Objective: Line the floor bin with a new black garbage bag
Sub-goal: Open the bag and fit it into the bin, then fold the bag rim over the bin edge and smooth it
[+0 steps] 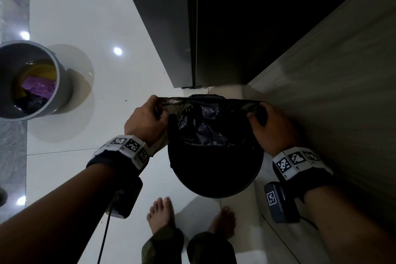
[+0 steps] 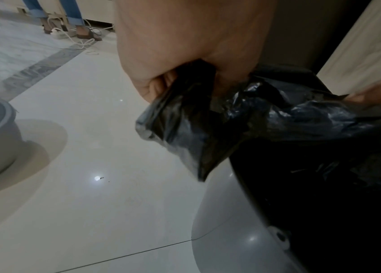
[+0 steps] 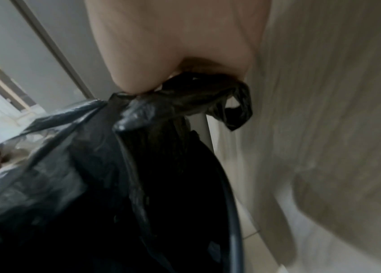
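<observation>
Gripping, left hand (image 1: 147, 120): fingers curled on the black garbage bag (image 1: 205, 122) mouth, left of the floor bin (image 1: 216, 176).
Right hand (image 1: 272, 128): clenched on the bag's right edge.
Bag: stretched open above the bin, hanging into it.
Grey bucket (image 1: 64, 92): well left of the bin.

Glossy white tile floor (image 1: 111, 17) — black bin (image 1: 216, 178), grey bucket (image 1: 62, 92), bare feet (image 1: 161, 214) standing on it.

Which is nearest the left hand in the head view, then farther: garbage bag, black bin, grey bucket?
1. Garbage bag: gripped in the left hand.
2. Black bin: just right of and below it.
3. Grey bucket: far left, on the floor.
</observation>
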